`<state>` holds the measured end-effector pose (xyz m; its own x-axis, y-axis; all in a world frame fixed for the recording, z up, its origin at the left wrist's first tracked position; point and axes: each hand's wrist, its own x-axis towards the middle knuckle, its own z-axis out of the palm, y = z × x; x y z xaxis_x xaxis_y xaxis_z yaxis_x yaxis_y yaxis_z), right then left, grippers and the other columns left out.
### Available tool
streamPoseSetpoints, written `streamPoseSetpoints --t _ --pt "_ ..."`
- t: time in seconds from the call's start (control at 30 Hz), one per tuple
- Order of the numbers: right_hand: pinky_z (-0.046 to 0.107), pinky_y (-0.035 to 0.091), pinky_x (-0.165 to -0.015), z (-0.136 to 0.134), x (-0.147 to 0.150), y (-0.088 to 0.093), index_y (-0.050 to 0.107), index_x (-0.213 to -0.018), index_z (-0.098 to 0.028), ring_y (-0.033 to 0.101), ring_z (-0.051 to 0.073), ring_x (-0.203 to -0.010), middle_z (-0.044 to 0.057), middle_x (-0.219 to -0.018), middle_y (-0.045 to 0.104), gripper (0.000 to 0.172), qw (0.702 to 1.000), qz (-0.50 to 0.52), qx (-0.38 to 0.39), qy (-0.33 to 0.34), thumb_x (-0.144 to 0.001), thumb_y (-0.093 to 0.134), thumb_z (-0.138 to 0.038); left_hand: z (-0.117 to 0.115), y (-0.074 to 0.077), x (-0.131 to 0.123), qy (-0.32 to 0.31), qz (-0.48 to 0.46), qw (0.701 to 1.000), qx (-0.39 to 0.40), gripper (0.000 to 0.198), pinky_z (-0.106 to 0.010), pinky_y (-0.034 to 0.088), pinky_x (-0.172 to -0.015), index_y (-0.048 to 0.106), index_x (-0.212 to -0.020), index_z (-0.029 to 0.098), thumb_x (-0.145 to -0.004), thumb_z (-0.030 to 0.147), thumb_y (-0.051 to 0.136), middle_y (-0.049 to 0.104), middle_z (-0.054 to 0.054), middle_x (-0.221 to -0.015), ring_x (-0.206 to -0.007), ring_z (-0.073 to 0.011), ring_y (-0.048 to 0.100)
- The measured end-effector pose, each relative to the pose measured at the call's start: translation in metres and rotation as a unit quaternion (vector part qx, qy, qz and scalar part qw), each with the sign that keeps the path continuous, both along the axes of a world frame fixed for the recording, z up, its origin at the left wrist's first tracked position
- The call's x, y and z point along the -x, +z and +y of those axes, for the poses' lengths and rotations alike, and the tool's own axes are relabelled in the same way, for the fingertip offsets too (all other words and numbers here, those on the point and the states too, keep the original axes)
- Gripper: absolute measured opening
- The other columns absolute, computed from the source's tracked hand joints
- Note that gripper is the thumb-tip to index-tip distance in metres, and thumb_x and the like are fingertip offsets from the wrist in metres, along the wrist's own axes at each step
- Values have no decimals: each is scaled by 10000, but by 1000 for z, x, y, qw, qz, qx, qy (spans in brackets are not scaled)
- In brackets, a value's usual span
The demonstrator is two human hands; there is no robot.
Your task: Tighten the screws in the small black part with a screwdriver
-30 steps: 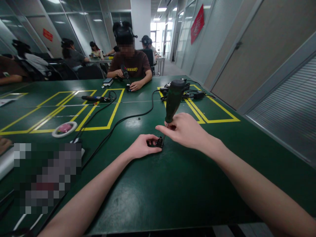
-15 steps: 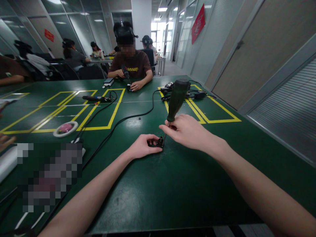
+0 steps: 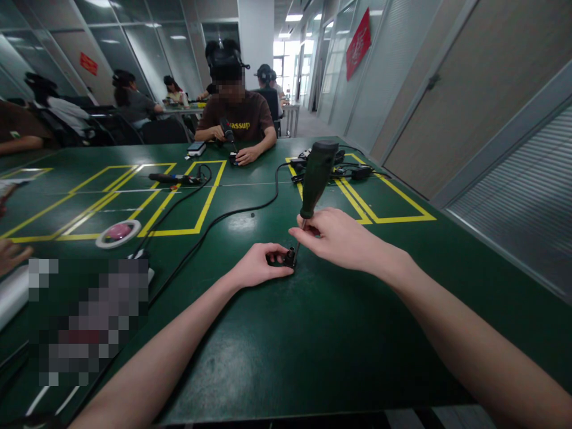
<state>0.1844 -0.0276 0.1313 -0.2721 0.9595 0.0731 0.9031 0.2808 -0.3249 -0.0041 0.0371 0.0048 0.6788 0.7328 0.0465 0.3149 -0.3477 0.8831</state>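
Observation:
My right hand [image 3: 328, 232] pinches the metal shaft of a screwdriver [image 3: 318, 179] just below its dark green handle. The screwdriver stands nearly upright, its handle leaning a little right, and its tip reaches down to the right side of a small black part [image 3: 289, 257]. My left hand [image 3: 263, 262] grips that part between thumb and fingers against the green table [image 3: 304, 333]. A short round post sticks up from the part. My fingers hide some of it, and the exact spot where the tip meets it is too small to make out.
A black cable [image 3: 236, 210] runs across the table to a heap of cords [image 3: 353, 168]. At the left lie a tape roll [image 3: 118, 233] and another screwdriver-like tool [image 3: 172, 178]. Opposite, a co-worker [image 3: 236, 119] handles a tool. A person's hand [image 3: 13, 255] shows at the left edge.
The screwdriver handle has tilted very slightly left. My left hand and the black part stay where they were.

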Motion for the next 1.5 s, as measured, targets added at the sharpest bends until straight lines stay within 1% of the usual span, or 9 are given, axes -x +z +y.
streamPoseSetpoints --t 0.23,0.53,0.73,0.9,1.07,1.23,1.3,1.43,1.5 --pt "304 229 -613 0 1 1 428 -670 -210 345 122 -566 -28 -628 446 365 1000 -4 3 3 -1015 524 -276 -2 2 -1 2 8 1000 1 323 -285 456 -730 779 -967 159 -721 363 825 679 -1 -796 -742 -159 576" --pt "293 269 -638 0 -1 -1 501 -737 -201 413 137 -620 -13 -676 499 259 1000 4 0 27 -992 529 -241 0 0 0 2 10 1000 2 365 -287 456 -725 771 -984 156 -717 401 821 675 -6 -801 -739 -161 573" --pt "293 279 -644 -1 -2 0 489 -750 -203 443 140 -637 -9 -698 510 229 999 13 7 41 -977 513 -215 -1 2 0 0 10 1000 -1 380 -287 446 -723 767 -995 154 -721 415 808 670 -8 -802 -731 -160 561" --pt "295 296 -656 -3 -3 3 474 -752 -205 476 150 -679 9 -740 541 219 997 18 6 73 -969 505 -221 -1 2 0 -1 9 1000 1 370 -288 445 -712 768 -986 155 -725 414 803 666 -11 -796 -724 -161 559" --pt "293 293 -654 -4 -3 2 461 -750 -209 469 148 -676 -4 -729 518 222 997 19 12 76 -965 506 -239 -2 3 0 -3 6 1000 4 354 -286 441 -710 768 -967 145 -721 397 802 647 1 -777 -707 -151 550" --pt "295 274 -650 0 -2 -1 474 -706 -203 417 137 -640 -9 -693 501 251 998 7 -20 62 -948 528 -247 -2 5 0 -5 5 1000 1 369 -285 435 -711 768 -981 140 -737 414 804 643 4 -776 -710 -149 547" --pt "298 270 -646 2 -2 -3 501 -689 -197 410 137 -625 -3 -672 518 288 998 4 -36 56 -962 526 -283 -2 5 0 -4 5 1000 0 357 -286 439 -713 769 -974 140 -744 411 802 653 0 -782 -718 -152 554" --pt "319 263 -646 5 -1 -4 558 -635 -180 489 161 -643 59 -683 609 488 998 -19 -55 39 -1035 434 -430 -2 5 0 -2 5 1000 1 346 -291 457 -724 774 -981 148 -745 399 805 683 -11 -803 -739 -163 577" --pt "329 248 -638 5 -1 -4 570 -600 -176 508 169 -637 79 -673 630 545 997 -43 -58 26 -1045 409 -446 -2 5 0 -1 5 1000 -1 353 -292 458 -724 776 -990 151 -742 400 807 690 -14 -810 -741 -165 578"
